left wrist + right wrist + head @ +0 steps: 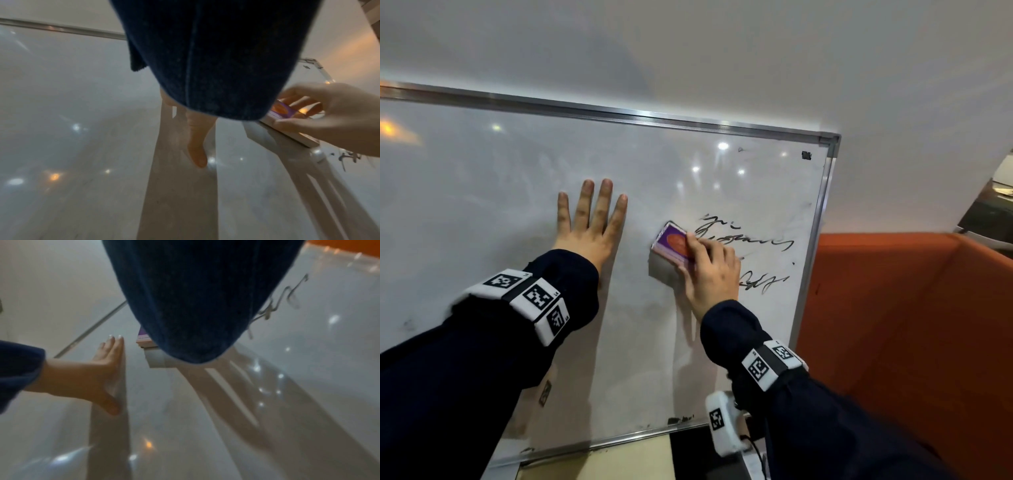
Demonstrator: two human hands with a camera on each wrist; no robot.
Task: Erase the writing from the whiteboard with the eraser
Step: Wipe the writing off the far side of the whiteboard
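Note:
A whiteboard [517,192] with a metal frame leans in front of me. Black scribbled writing [753,240] fills its right part in several lines. My right hand [710,270] grips a purple and orange eraser [673,241] and presses it flat on the board just left of the writing. My left hand [590,219] lies flat on the board with straight fingers, left of the eraser. In the left wrist view the eraser [287,112] shows in the right hand [337,116]. The right wrist view shows the left hand [98,373], part of the eraser [144,339] and the writing [287,295].
An orange upholstered seat [907,325] stands right of the board's frame [822,212]. A small black mark [806,155] sits near the board's top right corner. Dark smudges [679,419] line the bottom edge. A plain wall [688,51] rises behind.

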